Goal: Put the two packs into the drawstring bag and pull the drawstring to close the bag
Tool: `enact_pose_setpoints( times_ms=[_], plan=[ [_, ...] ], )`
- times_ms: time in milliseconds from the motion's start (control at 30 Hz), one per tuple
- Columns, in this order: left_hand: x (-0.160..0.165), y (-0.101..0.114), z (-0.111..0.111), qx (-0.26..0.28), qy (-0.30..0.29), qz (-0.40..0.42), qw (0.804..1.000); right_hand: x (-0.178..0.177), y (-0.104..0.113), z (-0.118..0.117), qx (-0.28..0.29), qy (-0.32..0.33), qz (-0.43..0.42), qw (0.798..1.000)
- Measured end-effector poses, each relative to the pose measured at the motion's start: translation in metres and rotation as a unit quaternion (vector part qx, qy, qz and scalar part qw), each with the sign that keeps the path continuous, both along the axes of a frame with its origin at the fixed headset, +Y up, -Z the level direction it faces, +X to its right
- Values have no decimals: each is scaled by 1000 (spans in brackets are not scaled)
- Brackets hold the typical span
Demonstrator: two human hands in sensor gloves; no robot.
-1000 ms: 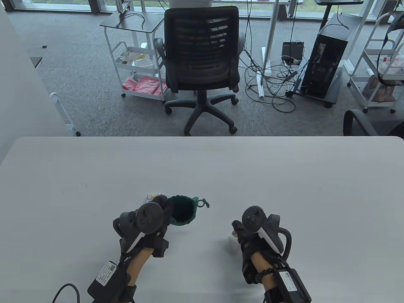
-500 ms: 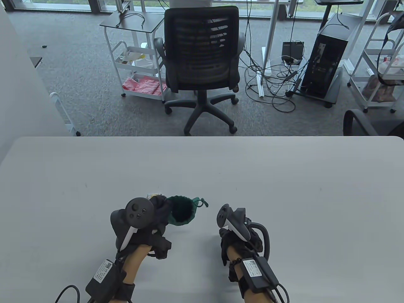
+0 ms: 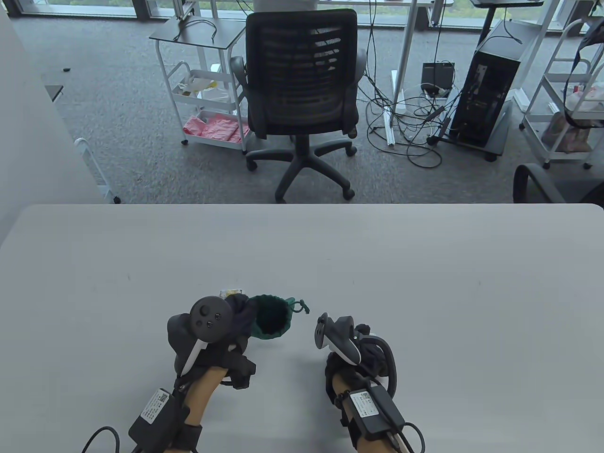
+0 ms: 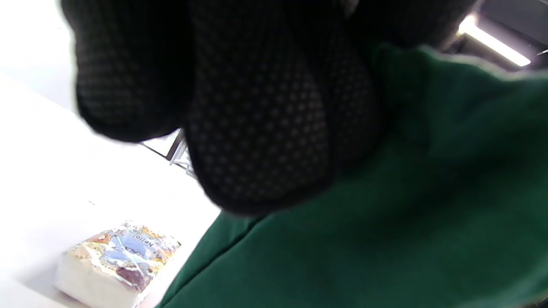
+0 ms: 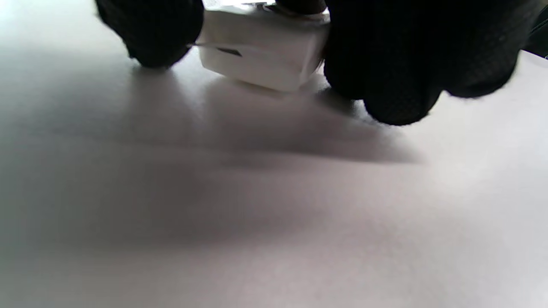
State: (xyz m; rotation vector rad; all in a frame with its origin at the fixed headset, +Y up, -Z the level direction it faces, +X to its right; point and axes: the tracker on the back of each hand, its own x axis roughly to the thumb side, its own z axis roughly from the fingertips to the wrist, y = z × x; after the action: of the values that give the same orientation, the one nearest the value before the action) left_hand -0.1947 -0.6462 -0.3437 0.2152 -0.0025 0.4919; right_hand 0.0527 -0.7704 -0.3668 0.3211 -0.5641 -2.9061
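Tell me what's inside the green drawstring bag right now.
Only dark interior shows through the open mouth of the green fabric drawstring bag; its bottom is hidden. One printed pack lies outside; the right hand holds a white pack.

Left hand (image 3: pixel 236 316) fingers curled, gripping; right hand (image 3: pixel 363 349) fingers pinching.

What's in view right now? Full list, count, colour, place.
drawstring bag: 1, dark green, near table edge, mouth open, left hand on its rim
printed pack: 1, white with colourful print, on the table beside the bag
white pack: 1, white, in the right hand's grip, just above the table
table: 1, light grey
office chair: 1, black, behind the table
trolley: 1, white, left of the chair
computer tower: 1, black, floor, right
left hand: black glove, holds the bag
right hand: black glove, grips the white pack
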Motion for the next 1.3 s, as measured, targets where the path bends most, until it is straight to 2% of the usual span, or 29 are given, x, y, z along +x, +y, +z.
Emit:
enact_pose_setpoints(
  times_ms=[267, 467, 600, 800, 1000, 1300],
  plan=[
    [2, -2, 0, 1, -1, -12, 1000, 8, 1, -1, 10, -9, -25, 1000],
    [2, -2, 0, 0, 0, -16, 1000, 26, 10, -1, 10, -29, -103, 994],
    [2, -2, 0, 0, -1, -18, 1000, 38, 20, -1, 11, -20, -162, 987],
    [2, -3, 1, 2, -1, -20, 1000, 52, 48, 4, 69, 5, -239, 969],
    [3, -3, 1, 2, -2, -26, 1000, 65, 80, 17, 156, 39, -296, 941],
    [7, -5, 2, 1, -9, -36, 999, 80, 123, 40, 293, 88, -363, 880]
  ],
)
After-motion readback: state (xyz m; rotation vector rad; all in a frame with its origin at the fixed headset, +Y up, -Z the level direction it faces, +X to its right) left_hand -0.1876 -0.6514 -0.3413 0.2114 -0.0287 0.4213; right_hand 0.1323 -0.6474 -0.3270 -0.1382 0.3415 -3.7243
